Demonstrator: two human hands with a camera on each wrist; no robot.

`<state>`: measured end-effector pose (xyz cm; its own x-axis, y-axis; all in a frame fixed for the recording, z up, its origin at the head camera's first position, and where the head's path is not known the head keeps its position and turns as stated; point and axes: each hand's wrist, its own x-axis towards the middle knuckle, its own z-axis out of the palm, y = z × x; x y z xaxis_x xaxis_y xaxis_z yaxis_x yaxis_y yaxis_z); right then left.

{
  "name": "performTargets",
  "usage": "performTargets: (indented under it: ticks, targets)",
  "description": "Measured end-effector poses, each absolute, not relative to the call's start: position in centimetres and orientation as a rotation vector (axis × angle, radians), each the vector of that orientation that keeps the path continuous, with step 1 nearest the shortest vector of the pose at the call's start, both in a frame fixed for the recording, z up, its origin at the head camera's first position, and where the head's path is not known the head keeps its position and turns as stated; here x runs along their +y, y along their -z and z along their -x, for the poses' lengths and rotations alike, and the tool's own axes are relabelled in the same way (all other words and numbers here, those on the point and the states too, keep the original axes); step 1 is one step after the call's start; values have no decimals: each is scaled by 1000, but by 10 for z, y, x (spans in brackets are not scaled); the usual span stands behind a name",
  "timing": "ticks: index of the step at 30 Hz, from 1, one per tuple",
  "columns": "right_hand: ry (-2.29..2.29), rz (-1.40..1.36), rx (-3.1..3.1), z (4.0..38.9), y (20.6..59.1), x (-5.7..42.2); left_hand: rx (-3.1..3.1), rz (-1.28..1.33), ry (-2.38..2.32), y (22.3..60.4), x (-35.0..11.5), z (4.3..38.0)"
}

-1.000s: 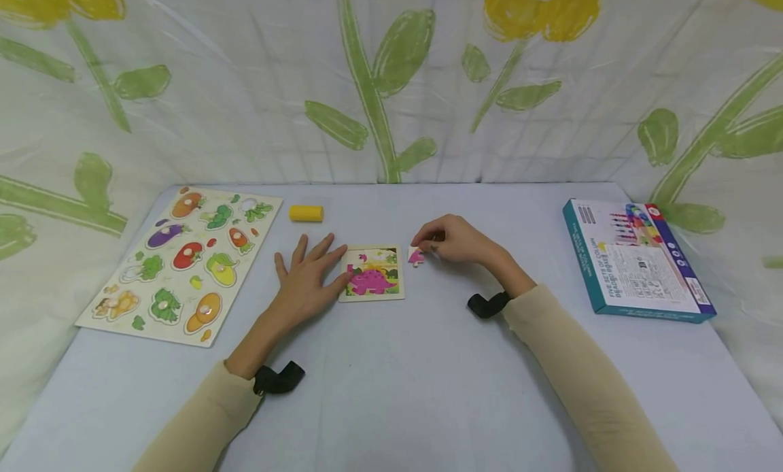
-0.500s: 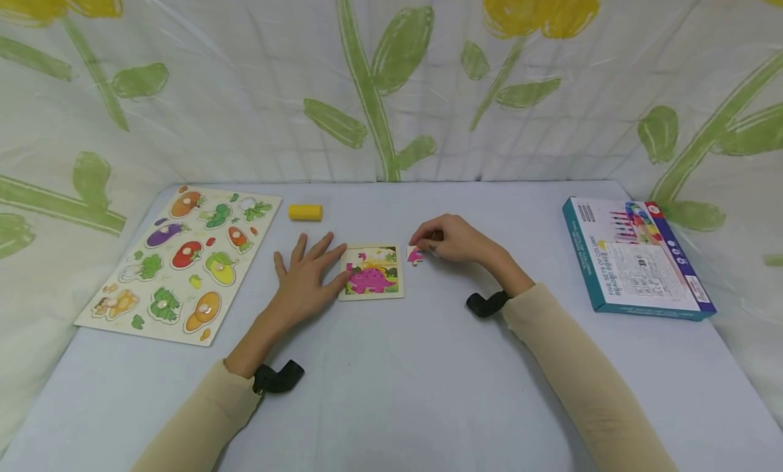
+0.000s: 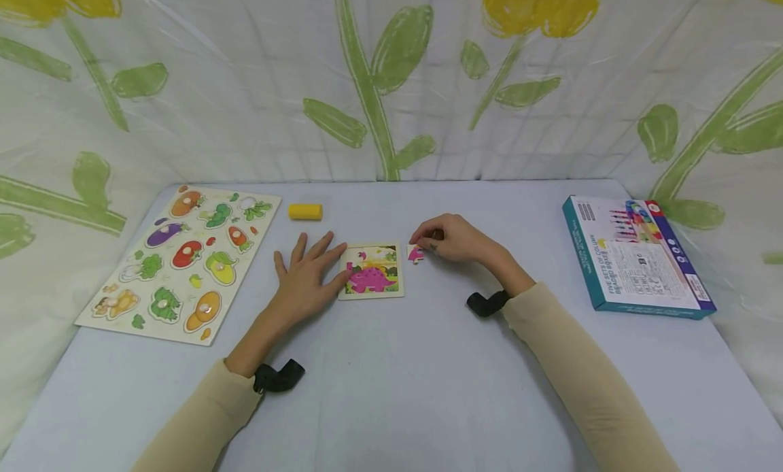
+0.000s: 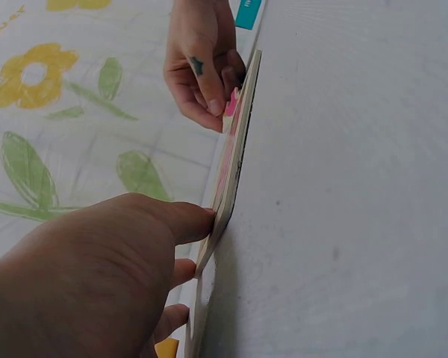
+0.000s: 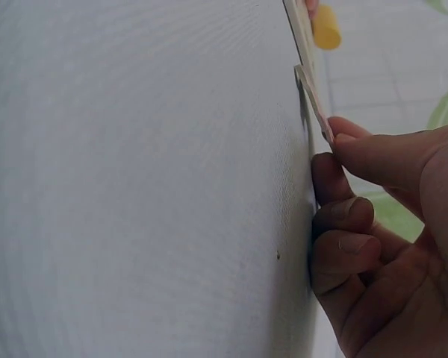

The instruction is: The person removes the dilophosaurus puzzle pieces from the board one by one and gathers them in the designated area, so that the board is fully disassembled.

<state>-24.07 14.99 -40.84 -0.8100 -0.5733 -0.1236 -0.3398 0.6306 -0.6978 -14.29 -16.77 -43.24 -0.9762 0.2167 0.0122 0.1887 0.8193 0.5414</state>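
Observation:
A small square jigsaw puzzle (image 3: 372, 281) with a pink dinosaur picture lies in the middle of the table. My left hand (image 3: 308, 275) is spread flat at its left side, thumb and forefinger touching the frame's edge. Just right of the frame, my right hand (image 3: 453, 239) pinches a pink-and-white puzzle piece (image 3: 414, 254) between thumb and forefinger. In the right wrist view the thin piece (image 5: 313, 104) is tilted, its far end close to the tabletop, and the other fingers curl below it. The left wrist view shows the puzzle frame (image 4: 235, 164) edge-on under the left thumb.
A large vegetable peg puzzle board (image 3: 183, 264) lies at the left. Behind the left hand is a yellow cylinder (image 3: 305, 212). A teal-edged box (image 3: 639, 258) lies at the right. A flower-painted sheet (image 3: 257, 84) rises behind the table's back edge.

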Motion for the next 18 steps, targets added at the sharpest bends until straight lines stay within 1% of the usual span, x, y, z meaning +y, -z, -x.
performTargets:
  ticks: [18]
  targets:
    - [984, 747, 2539, 242, 410, 150, 2950, -323, -857, 431, -168, 143]
